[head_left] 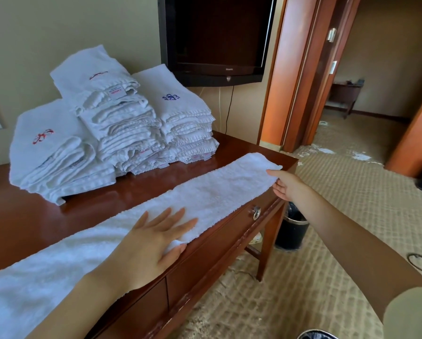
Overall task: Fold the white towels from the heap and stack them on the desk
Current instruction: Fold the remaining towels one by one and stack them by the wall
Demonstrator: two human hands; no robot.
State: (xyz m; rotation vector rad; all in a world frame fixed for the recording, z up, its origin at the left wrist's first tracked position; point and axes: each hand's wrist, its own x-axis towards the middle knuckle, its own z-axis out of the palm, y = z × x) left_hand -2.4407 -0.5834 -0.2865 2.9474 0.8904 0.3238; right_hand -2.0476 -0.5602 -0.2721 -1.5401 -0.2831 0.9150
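towel (219, 192) lies as long strip along desk (33, 216) front edge. left hand (153, 243) flat on it, fingers straight. right hand (287, 185) pinches its far end. three folded stacks (122, 123) sit behind.

Dark television (217, 37) hanging on beige wall, black cable (229, 108) dangling beneath. Black waste bin (290, 231) standing on patterned carpet (352, 216). Orange-brown door frame (300, 69) rising right of television; small dark table (343, 94) sitting in room beyond.
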